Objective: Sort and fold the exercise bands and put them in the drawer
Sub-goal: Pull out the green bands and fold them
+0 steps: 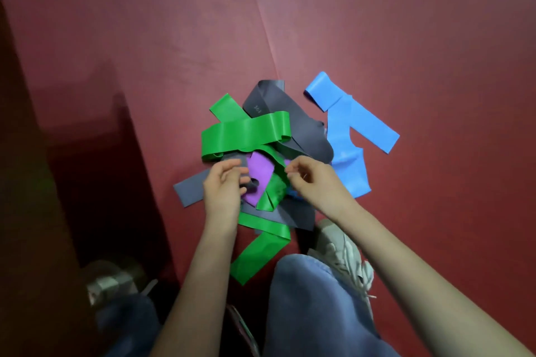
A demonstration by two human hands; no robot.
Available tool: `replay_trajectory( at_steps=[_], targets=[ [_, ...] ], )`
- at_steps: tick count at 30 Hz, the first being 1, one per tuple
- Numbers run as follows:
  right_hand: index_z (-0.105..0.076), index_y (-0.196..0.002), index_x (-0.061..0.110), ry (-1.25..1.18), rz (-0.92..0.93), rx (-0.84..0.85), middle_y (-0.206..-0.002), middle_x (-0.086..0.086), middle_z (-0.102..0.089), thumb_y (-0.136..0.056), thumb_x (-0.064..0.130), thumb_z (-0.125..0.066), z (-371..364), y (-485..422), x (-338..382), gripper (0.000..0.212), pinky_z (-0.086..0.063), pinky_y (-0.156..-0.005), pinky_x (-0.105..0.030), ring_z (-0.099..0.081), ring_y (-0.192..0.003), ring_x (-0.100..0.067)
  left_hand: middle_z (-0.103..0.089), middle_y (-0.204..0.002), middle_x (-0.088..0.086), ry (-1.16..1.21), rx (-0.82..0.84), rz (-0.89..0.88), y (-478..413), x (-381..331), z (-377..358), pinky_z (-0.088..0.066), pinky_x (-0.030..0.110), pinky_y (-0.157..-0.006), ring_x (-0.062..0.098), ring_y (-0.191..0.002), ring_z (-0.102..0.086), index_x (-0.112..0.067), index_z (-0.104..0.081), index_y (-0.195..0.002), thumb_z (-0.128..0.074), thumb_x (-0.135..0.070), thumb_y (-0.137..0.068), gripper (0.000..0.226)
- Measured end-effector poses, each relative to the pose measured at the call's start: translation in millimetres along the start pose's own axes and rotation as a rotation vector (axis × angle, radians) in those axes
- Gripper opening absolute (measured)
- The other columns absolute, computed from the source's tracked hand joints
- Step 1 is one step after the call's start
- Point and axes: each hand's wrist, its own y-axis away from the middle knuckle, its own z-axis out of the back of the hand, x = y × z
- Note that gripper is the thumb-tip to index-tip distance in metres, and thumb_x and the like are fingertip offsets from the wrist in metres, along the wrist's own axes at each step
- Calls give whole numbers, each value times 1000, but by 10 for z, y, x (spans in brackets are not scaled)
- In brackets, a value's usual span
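The purple band point(259, 171) is pinched by the left hand's point(222, 187) fingers point(234, 166), the tangled green band point(246, 132) by the right hand's point(311, 178)

You've a green band point(246, 132), a slate-grey band point(278, 104), a purple band point(261, 166), and at two o'clock a sky-blue band point(345, 130), on your dark red floor point(406, 38).

A dull red floor point(391, 23) is stretching across the scene, soft light falling on its middle while a crease point(260, 17) is running up it; at the left (deep in shadow) a dark glossy panel point(43, 182) is standing.
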Motion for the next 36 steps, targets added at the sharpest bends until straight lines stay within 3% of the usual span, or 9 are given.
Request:
replay_trajectory(
  at_steps=[5,8,14,18,20,26,29,32,36],
  targets=[
    [-59,-89,10,254,322,107,-77,-8,-64,-85,16,-53,-546,47,36,10,-46,-63,-34,-60,-75,-27,-65,-58,-7,207,-85,11,-136,181,224,-46,12,-49,-1,-47,-59,-21,-54,-78,-36,-8,-94,27],
    [-57,-65,16,591,537,228,-54,0,-59,-69,28,-61,-1007,101,-40,13,-38,-36,-20,-59,-45,-19,-65,-51,-11,253,-103,2,-154,241,329,-45,12,-48,1,-47,-58,-20,-54,-79,-34,-10,-95,27],
    [-66,-58,14,828,406,251,-36,1,-52,-19,69,-76,-1334,-67,-172,68,-14,-33,-17,-46,-27,-6,-63,-53,-8,295,-127,60,-140,318,310,-46,13,-48,1,-46,-58,-20,-54,-78,-36,-11,-94,26],
    [-68,-55,12,858,466,199,-29,3,-48,-37,48,-79,-1364,-155,-102,42,-18,-29,-13,-45,-24,-4,-64,-49,-9,316,-123,70,-164,363,327,-46,12,-47,1,-45,-58,-19,-54,-79,-37,-10,-94,25],
    [-63,-50,13,931,513,119,-28,1,-46,-61,26,-54,-1367,-150,-112,19,-12,-33,-15,-44,-23,-6,-64,-50,-9,321,-169,66,-192,390,389,-46,13,-48,1,-45,-58,-19,-54,-79,-38,-9,-93,25],
    [-53,-41,16,939,543,31,-29,1,-43,-57,14,-32,-1355,-133,-72,27,-7,-38,-16,-39,-22,-6,-63,-67,-9,226,-356,33,-229,445,498,-41,13,-66,-3,-61,-58,-25,-55,-75,-44,-6,-90,27],
    [-51,-48,17,690,533,57,-36,-2,-49,-61,23,-34,-1356,-88,-77,22,-12,-37,-22,-45,-28,-14,-58,-83,-8,153,-390,-13,-234,490,544,-41,16,-78,-3,-76,-56,-25,-56,-76,-46,-4,-89,27],
    [-46,-58,13,7,431,38,-57,4,-46,-66,23,-40,-1178,-84,25,14,-29,-52,-22,-42,-55,-10,-58,-88,-7,140,-335,-18,-253,522,550,-40,18,-84,7,-91,-54,-25,-56,-79,-46,-3,-89,26],
    [-44,-58,13,-623,200,99,-55,16,-42,-69,20,-48,-825,-124,273,14,-32,-53,-12,-38,-54,0,-68,-80,-6,265,-28,47,-180,396,398,-49,15,-73,8,-80,-63,-17,-62,-87,-43,-18,-90,19]
  ],
)
